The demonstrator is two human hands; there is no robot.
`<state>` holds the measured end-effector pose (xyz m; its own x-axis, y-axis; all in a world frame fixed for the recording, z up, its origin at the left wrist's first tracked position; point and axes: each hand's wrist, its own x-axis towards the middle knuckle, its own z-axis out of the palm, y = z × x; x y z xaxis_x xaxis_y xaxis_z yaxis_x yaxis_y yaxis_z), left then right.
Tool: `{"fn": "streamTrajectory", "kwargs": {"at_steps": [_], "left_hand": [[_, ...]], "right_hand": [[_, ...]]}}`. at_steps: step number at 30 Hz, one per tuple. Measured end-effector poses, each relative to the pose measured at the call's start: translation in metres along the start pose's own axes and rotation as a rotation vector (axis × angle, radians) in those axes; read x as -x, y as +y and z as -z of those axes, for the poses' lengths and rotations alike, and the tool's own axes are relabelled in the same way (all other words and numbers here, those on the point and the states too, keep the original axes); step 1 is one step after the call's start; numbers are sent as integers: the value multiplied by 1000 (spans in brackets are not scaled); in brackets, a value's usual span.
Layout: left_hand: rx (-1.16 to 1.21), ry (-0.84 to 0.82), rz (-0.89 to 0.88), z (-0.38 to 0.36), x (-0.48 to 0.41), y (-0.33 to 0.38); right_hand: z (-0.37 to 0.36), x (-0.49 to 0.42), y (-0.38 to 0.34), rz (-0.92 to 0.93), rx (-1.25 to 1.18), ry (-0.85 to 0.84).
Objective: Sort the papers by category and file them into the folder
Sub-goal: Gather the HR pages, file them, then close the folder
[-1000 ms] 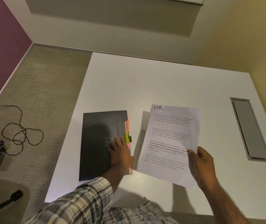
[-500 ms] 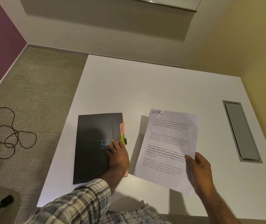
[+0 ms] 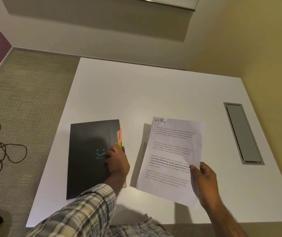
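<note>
Two hands are seen over the white rectangular tabletop [image 3: 154, 93]. The closed black card folder [image 3: 89, 161] is lain flat under the left hand [image 3: 118, 161], whose fingers [image 3: 110, 152] are bent together at its right edge, just below the orange paper tab [image 3: 119, 135]; what they pinch cannot be told. Right of those fingers, the white printed sheet marked "HR" [image 3: 169, 156] is held tilted, its right edge pinched between thumb and fingers [image 3: 194, 170] of the right hand [image 3: 205, 182]. Beyond them, a grey metal cable hatch [image 3: 243, 134] is set in the tabletop.
</note>
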<state>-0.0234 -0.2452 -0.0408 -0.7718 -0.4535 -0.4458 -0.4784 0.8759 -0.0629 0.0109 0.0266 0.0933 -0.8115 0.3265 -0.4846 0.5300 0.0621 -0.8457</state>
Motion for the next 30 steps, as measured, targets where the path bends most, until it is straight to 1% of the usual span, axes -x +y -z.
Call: {"fn": "streamTrajectory", "kwargs": {"at_steps": [2,4,6,7,11,13,15,21,25,27,30], "left_hand": [[29,-43,31,7,-2,1],[166,-84,64,12,-7,0],[282,-59,87,11,-14,-1],[304,-48,93,14,-14,-2],[159,81,20,19,-17,-8],[186,94,-6,23,-18,-14],[288,76,-28,30,-18,-26],[659,62,-137,54,-10,-74],[808,54,-143,83,8,-96],[855,48,-136,90,13,-102],[889,57,-116,95,13,-107]], "right_hand": [[4,-1,2,-2,5,1],[7,0,3,-5,11,2],[8,0,3,-11,10,-1],[7,0,4,-12,12,-2],[3,-1,3,-2,27,-6],[-2,-5,4,-1,40,-12],[-8,-11,6,15,60,-13],[-51,-17,-12,169,189,-14],[-90,-13,-28,274,259,-78],[-111,-9,-31,321,343,-122],[-137,1,-34,307,454,-176]]}}
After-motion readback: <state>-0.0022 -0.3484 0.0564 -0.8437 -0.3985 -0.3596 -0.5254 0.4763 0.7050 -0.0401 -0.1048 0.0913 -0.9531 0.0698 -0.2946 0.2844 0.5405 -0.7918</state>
